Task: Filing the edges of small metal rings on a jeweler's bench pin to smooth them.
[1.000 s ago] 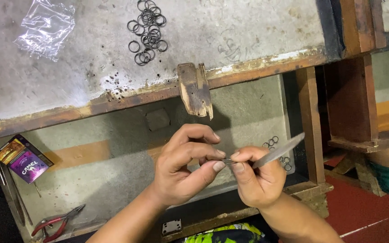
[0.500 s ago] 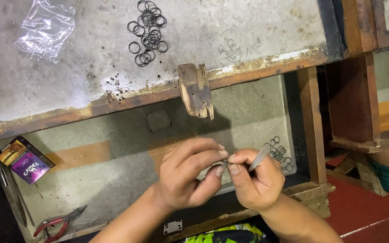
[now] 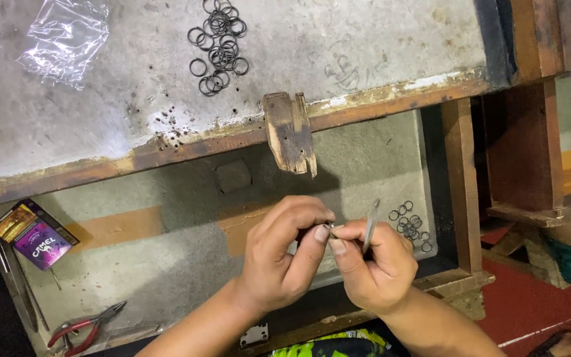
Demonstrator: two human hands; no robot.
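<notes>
My left hand [image 3: 279,258] and my right hand [image 3: 375,264] meet over the open drawer [image 3: 166,244] below the workbench. Between the fingertips of both hands sits a small metal ring [image 3: 329,227], mostly hidden by the fingers. My right hand also grips a thin grey metal tool [image 3: 370,226] that points upward. Several dark rings [image 3: 410,225] lie on the drawer floor just right of my right hand. A larger pile of dark rings [image 3: 218,43] rests on the grey benchtop [image 3: 133,99] above.
A worn wooden bench pin [image 3: 291,132] juts out from the bench edge above my hands. A crumpled clear plastic bag [image 3: 67,43] lies top left. A small purple and orange box [image 3: 34,235] and red-handled pliers [image 3: 84,326] lie at the drawer's left.
The metal tool in my right hand has swung from pointing out to the right to standing nearly upright. Both hands have closed in tighter on the small ring.
</notes>
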